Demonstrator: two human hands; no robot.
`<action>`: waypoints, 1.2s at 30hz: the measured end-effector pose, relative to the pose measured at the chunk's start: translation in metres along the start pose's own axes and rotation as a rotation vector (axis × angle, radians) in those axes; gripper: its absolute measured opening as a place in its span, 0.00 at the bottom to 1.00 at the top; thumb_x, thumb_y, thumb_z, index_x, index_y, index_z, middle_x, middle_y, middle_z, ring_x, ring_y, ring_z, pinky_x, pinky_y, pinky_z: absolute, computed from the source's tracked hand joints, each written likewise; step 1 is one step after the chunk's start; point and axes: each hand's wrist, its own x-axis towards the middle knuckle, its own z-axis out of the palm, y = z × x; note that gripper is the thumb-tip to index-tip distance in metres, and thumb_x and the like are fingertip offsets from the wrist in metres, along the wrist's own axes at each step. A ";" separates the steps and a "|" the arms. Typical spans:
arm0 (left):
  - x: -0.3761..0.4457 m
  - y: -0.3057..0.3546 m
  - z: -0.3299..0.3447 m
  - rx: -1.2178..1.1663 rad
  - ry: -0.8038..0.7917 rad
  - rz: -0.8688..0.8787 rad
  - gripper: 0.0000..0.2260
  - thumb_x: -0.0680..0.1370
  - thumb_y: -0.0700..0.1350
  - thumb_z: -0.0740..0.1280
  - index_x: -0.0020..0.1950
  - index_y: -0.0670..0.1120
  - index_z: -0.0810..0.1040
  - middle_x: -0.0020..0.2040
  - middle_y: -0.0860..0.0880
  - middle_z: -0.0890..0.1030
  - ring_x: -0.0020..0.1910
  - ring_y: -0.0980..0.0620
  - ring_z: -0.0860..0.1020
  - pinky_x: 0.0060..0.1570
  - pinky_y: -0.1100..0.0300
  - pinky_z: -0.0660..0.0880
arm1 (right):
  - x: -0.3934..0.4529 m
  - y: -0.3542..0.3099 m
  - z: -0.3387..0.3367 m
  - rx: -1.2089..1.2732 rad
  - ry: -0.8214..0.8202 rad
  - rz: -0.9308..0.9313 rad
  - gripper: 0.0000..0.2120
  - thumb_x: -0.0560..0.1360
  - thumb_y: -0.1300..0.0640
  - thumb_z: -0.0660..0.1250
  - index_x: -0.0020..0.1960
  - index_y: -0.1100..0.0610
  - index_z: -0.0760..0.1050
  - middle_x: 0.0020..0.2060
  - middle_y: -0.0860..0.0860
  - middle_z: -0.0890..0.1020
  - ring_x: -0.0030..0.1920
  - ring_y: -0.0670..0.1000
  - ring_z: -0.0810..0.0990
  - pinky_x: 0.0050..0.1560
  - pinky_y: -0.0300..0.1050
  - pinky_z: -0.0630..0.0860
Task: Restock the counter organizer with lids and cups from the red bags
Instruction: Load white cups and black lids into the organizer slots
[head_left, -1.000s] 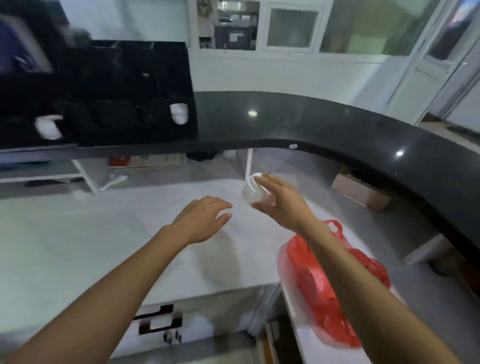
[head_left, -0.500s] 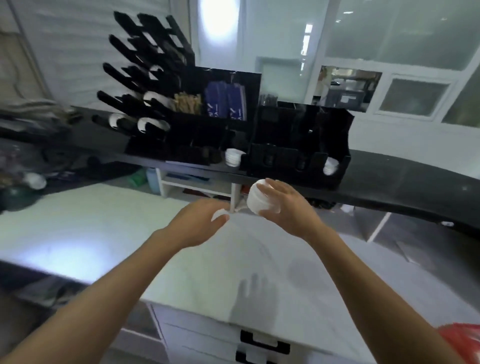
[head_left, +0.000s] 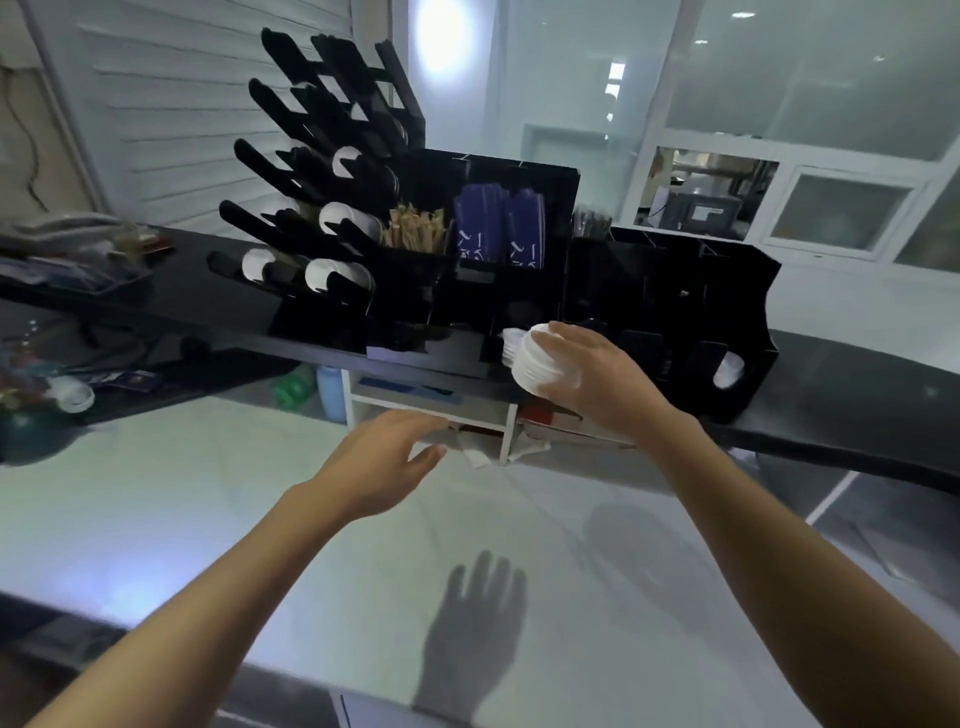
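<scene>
Right hand (head_left: 587, 379): grips 1 stack of white lids (head_left: 540, 370) from above, fingers curled over its far edge, held just in front of the organizer's lower slots.
Left hand (head_left: 387, 462): fingers relaxed and holding nothing, above the pale counter (head_left: 182, 519), apart from the stack.
Counter organizer (head_left: 670, 291): black, many-slotted, standing on the dark upper counter (head_left: 857, 410); its angled tube rack (head_left: 311, 171) on the left shows white cup or lid ends in several tubes; some slots look vacant, though dark plastic hides their depth.
Stocked slot (head_left: 511, 340): white lids already sit in the lower slot just behind the held stack; whether the stack touches them cannot be told.
Far-right slot (head_left: 727, 370): a few white pieces at its mouth.
Red bags: not in view.
Risk 1, largest: the stack is pinched from 1 side only; a tilt on the way in could fan the lids and spill them onto the pale counter below.
Risk 2: black slots against a black body give poor contrast; the stack may catch a divider edge and jam or go into the wrong compartment.
Risk 3: pushing against lids already seated could shove them back crooked or pop some out.
Risk 4, smallest: the idle left hand is too low to steady the stack if it slips.
</scene>
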 end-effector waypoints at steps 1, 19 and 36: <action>0.012 -0.004 0.002 0.009 0.004 0.013 0.18 0.83 0.56 0.60 0.73 0.56 0.72 0.70 0.55 0.76 0.68 0.53 0.72 0.65 0.54 0.72 | 0.010 0.008 0.002 0.010 0.006 0.015 0.23 0.77 0.55 0.71 0.70 0.54 0.72 0.64 0.52 0.76 0.62 0.55 0.73 0.63 0.41 0.66; 0.177 -0.043 0.024 0.100 0.045 0.238 0.23 0.83 0.53 0.61 0.78 0.53 0.65 0.78 0.54 0.64 0.79 0.54 0.56 0.75 0.51 0.58 | 0.154 0.077 0.059 -0.262 -0.151 0.170 0.27 0.77 0.49 0.69 0.73 0.52 0.66 0.71 0.54 0.69 0.71 0.61 0.66 0.63 0.61 0.69; 0.213 -0.080 0.054 0.097 0.133 0.398 0.22 0.80 0.51 0.65 0.74 0.49 0.71 0.76 0.49 0.69 0.76 0.48 0.63 0.77 0.48 0.53 | 0.157 0.073 0.107 -0.252 -0.204 0.240 0.25 0.77 0.55 0.69 0.72 0.55 0.68 0.66 0.56 0.75 0.68 0.63 0.70 0.64 0.60 0.73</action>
